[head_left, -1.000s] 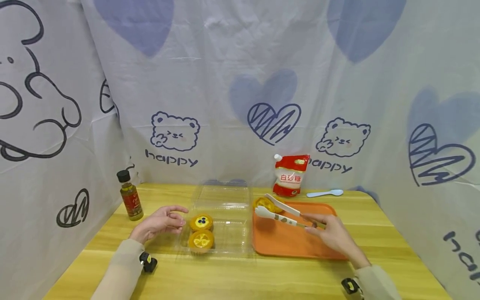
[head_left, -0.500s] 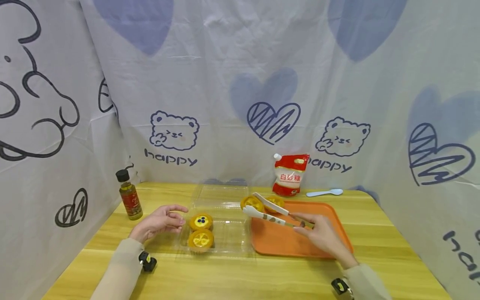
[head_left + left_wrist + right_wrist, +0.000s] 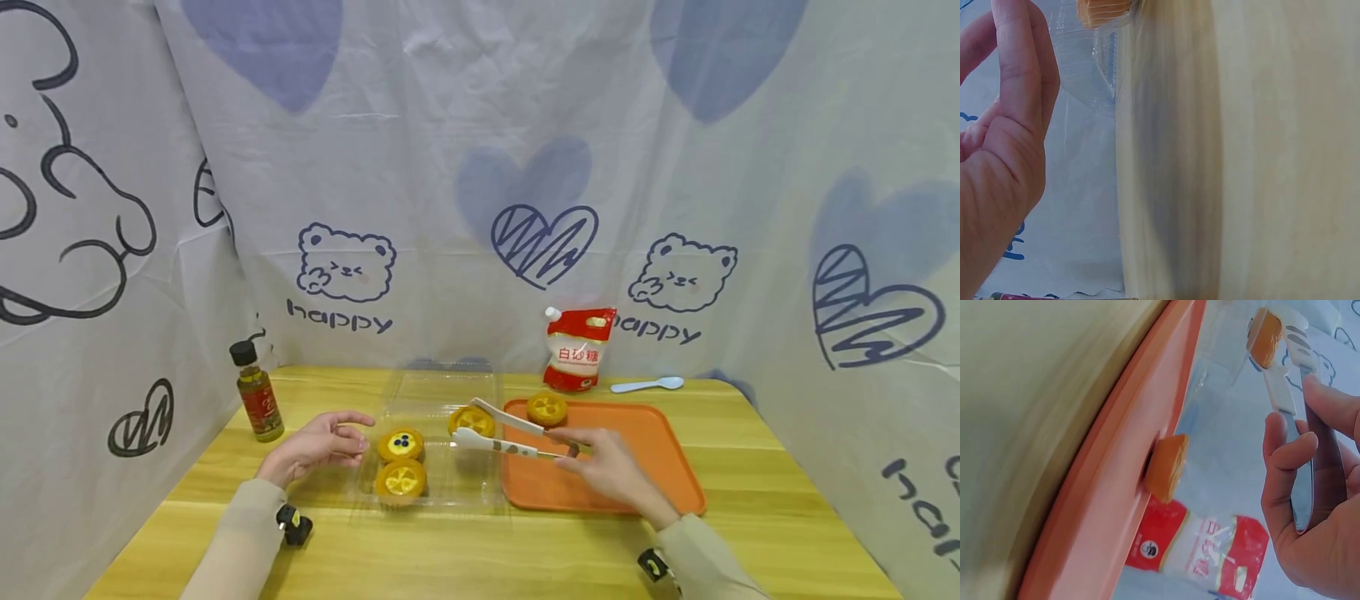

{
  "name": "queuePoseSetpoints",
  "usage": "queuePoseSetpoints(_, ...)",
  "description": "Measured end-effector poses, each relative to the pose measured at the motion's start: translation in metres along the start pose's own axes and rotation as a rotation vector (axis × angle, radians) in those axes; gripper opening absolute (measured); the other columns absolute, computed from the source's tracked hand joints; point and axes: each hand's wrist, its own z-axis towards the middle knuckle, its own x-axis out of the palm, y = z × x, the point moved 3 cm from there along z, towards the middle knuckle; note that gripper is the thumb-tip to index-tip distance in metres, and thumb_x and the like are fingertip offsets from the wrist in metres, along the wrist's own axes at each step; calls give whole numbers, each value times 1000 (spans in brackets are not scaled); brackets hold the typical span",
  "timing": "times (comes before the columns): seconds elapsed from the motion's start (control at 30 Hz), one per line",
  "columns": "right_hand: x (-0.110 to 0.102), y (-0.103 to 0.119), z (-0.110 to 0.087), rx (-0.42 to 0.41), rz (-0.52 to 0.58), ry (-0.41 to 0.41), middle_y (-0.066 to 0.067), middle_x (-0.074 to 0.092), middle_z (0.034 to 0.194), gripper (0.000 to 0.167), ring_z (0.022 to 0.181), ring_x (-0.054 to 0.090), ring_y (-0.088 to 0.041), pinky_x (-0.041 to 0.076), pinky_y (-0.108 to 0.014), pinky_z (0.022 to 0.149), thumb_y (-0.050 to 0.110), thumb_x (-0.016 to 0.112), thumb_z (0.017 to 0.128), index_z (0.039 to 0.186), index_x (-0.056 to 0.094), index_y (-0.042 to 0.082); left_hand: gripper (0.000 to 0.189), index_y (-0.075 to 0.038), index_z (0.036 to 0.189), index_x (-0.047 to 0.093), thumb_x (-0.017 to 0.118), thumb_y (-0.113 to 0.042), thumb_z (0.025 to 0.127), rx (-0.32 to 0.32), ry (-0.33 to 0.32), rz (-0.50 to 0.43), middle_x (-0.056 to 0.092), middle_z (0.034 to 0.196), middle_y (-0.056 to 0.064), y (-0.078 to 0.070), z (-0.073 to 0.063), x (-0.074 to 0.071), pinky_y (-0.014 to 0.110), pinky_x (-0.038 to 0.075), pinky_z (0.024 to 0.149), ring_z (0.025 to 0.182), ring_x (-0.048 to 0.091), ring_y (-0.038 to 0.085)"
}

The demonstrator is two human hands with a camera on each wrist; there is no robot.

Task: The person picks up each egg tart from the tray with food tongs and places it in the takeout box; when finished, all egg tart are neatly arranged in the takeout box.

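Note:
My right hand (image 3: 603, 467) grips a pair of tongs (image 3: 517, 448) with white tips and metal arms. Between the tips is an egg tart (image 3: 468, 421), held over the right half of the clear plastic box (image 3: 457, 492). In the right wrist view that tart (image 3: 1265, 339) hangs tilted in the tongs. Inside the box's left half sit two tarts, a blueberry-topped tart (image 3: 400, 445) and a fruit-topped tart (image 3: 401, 481) in front of it. My left hand (image 3: 322, 446) holds nothing; its loosely bent fingers are beside the box's left edge.
One more tart (image 3: 547, 409) sits at the back left of the orange tray (image 3: 600, 492). Behind the tray stand a red and white sugar pouch (image 3: 579, 350) and a pale blue spoon (image 3: 647, 385). An oil bottle (image 3: 257, 396) is at the far left. The box's lid (image 3: 442, 387) lies open backward.
My right hand has moved left with the tongs, carrying the egg tart from over the tray to over the box. My left hand has stayed in place.

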Motion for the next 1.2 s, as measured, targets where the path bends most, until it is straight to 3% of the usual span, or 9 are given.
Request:
queuePoseSetpoints(0.1, 4, 6, 4, 11, -2, 16, 7, 73, 95, 38, 72, 56, -13, 42, -25, 60, 15, 77, 83, 120, 71, 19, 63, 11, 143, 30, 64, 0, 91, 0, 2, 4, 67, 96, 10, 0, 1, 0, 29, 61, 74, 81, 69, 20)
queuePoseSetpoints(0.33, 12, 19, 12, -3, -26, 43, 1, 74, 109, 38, 74, 57, -10, 44, -24, 63, 16, 77, 84, 122, 71, 18, 63, 11, 143, 29, 64, 1, 91, 1, 7, 4, 66, 95, 10, 0, 2, 0, 29, 61, 73, 80, 68, 19)
queuePoseSetpoints(0.47, 17, 21, 15, 12, -23, 69, -5, 73, 112, 38, 71, 55, -11, 42, -23, 56, 15, 76, 84, 122, 71, 18, 62, 12, 142, 30, 64, 2, 91, 5, 3, 4, 66, 94, 10, -1, 3, 1, 29, 61, 72, 78, 68, 18)
queuePoseSetpoints(0.63, 20, 24, 17, 3, -41, 88, -6, 73, 110, 38, 71, 55, -12, 40, -23, 52, 17, 76, 84, 121, 71, 18, 62, 13, 142, 29, 64, 2, 91, 5, 2, -2, 67, 95, 10, -1, 2, 0, 29, 61, 72, 78, 68, 18)
queuePoseSetpoints(0.8, 21, 28, 19, -3, -86, 99, 1, 74, 105, 37, 70, 54, -9, 42, -24, 56, 19, 77, 83, 120, 72, 20, 61, 12, 141, 30, 63, 1, 91, 5, 7, 4, 66, 96, 10, 1, 1, -1, 29, 61, 73, 79, 68, 18)
queuePoseSetpoints(0.97, 21, 35, 25, -2, -136, 111, 9, 69, 86, 38, 67, 52, -8, 41, -25, 57, 22, 78, 83, 120, 72, 20, 61, 12, 141, 30, 63, 1, 91, 10, 13, 3, 67, 95, 9, 1, 1, -1, 29, 61, 73, 80, 68, 18)
queuePoseSetpoints(1.2, 23, 41, 29, -6, -155, 114, 1, 73, 98, 38, 67, 52, -8, 41, -25, 57, 21, 79, 82, 119, 72, 19, 61, 12, 142, 30, 62, 3, 91, 9, 15, -9, 67, 94, 9, 2, 2, -2, 29, 61, 72, 78, 68, 18)
